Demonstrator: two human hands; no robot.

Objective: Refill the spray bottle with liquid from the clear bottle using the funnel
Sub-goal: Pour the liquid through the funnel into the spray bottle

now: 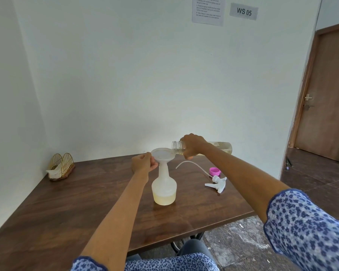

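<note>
Pouring one clear bottle point(221, 148) into one funnel point(162, 154)

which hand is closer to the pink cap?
Right. The right hand holds the tilted clear plastic bottle above and just behind the round pink cap; the left hand is across the white funnel.

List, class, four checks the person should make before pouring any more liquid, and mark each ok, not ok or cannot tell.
1. Funnel seated in the spray bottle neck: ok.
2. Left hand steadies the funnel rim: ok.
3. Clear bottle, held near level by the right hand, has its mouth over the funnel: ok.
4. Room left in the spray bottle: ok, liquid fills only the bottom.
5. Liquid flowing right now: cannot tell.
6. Trigger sprayer head and pink cap clear of the pour: ok, lying aside on the table.
</note>
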